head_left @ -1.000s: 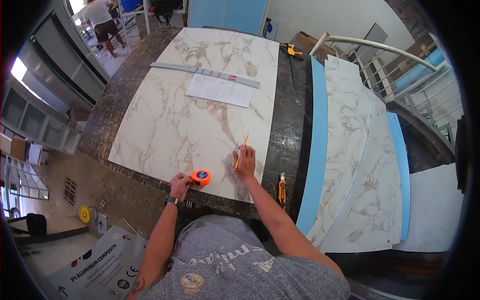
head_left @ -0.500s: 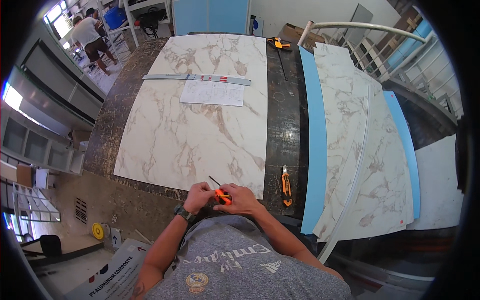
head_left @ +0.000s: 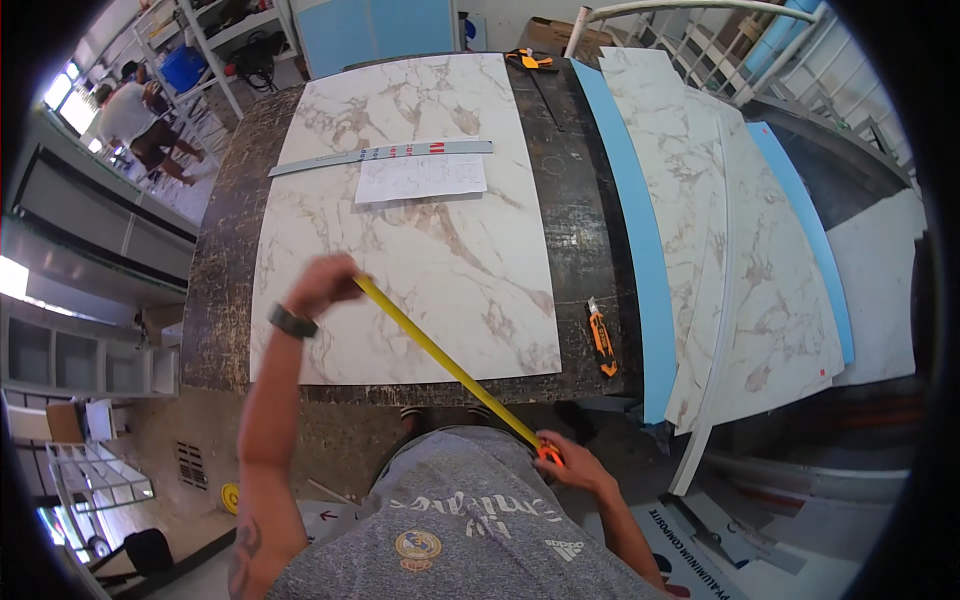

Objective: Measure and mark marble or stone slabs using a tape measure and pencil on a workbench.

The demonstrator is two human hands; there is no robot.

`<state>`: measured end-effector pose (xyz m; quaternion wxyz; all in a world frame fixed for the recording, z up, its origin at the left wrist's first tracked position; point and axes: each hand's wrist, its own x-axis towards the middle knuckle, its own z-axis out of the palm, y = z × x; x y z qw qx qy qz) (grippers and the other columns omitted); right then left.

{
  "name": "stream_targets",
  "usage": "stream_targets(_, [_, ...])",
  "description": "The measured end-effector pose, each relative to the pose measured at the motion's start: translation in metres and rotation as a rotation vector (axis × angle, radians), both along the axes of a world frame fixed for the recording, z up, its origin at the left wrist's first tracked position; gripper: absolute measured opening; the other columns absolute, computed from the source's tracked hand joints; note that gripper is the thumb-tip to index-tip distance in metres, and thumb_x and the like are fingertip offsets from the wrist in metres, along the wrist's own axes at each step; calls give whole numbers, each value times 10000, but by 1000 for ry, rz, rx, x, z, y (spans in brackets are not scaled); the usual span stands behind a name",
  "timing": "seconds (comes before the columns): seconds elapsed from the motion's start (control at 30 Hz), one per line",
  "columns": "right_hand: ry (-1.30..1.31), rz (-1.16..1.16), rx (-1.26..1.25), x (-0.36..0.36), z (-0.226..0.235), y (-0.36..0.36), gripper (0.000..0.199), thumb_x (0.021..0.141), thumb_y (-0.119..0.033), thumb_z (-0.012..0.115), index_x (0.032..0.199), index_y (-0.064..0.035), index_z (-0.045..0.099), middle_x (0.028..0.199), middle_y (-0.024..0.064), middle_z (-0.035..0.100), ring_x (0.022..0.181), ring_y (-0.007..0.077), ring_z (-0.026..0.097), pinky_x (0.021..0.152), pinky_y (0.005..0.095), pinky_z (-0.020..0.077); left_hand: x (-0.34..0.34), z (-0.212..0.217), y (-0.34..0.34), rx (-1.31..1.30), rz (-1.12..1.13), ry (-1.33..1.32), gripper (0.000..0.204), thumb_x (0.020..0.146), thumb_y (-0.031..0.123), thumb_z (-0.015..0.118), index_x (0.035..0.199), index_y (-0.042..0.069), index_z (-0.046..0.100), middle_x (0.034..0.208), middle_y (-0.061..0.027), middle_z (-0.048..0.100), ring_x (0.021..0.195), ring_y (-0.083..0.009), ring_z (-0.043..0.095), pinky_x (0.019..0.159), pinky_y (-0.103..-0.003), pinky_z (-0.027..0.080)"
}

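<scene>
A dark, worn tabletop [head_left: 225, 300] is seen from above, with a large marble-patterned panel [head_left: 420, 220] laid flat on it. A yellow measuring tape [head_left: 440, 357] is stretched diagonally from the panel's near left part down past its near edge toward the person's body. The tape's free end is pinched in the left hand [head_left: 322, 284], which rests over the panel near its left side; a dark watch is worn on that wrist. The orange tape case [head_left: 549, 455] is held closed in the grip of the right hand [head_left: 572, 467], low and close to the grey shirt, off the tabletop.

Farther away on the panel, a long metal ruler [head_left: 380, 156] and a sheet of paper [head_left: 421, 178] are laid side by side. An orange utility knife [head_left: 600, 338] lies on the tabletop just right of the panel. More marble panels [head_left: 730, 240] with blue backing are stacked at the right.

The tape appears only drawn out, not yet laid along an edge; no pencil mark or cut can be made out on the panel, so measuring seems barely begun.
</scene>
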<state>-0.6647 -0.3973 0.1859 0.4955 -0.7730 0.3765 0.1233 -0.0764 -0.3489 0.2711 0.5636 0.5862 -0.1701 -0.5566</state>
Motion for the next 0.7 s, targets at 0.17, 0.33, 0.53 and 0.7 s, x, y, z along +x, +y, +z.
stream_targets(0.17, [161,-43,70,-25,-10,75,571,990,-498,656,1423,-137,563,1065,109,719,859,265,677,759,370,523,102,-7,-43,72,99,-12,111,912,93,680,955,-6,702,1001,-178,772,760,-201,714,717,-250,598])
stream_targets(0.33, [141,-403,423,-4,-5,145,500,999,-419,683,1358,-80,599,925,60,698,749,183,625,683,305,493,20,-68,-93,-177,121,-40,113,922,75,707,1021,22,722,936,-91,734,760,-159,689,712,-240,580])
stream_targets(0.53, [-45,-715,366,28,-16,173,409,999,-329,705,1279,-39,632,839,21,661,673,129,568,618,270,455,-218,-146,-25,-40,-330,-117,248,977,276,748,973,29,772,856,-63,751,635,-101,627,594,-212,505])
stream_targets(0.7, [-130,-878,179,56,-1,179,349,1004,-296,692,1220,-31,623,805,17,628,638,121,536,593,268,434,-277,-128,-11,-77,-436,37,341,1055,265,567,912,5,736,802,-79,754,617,-162,663,607,-274,542])
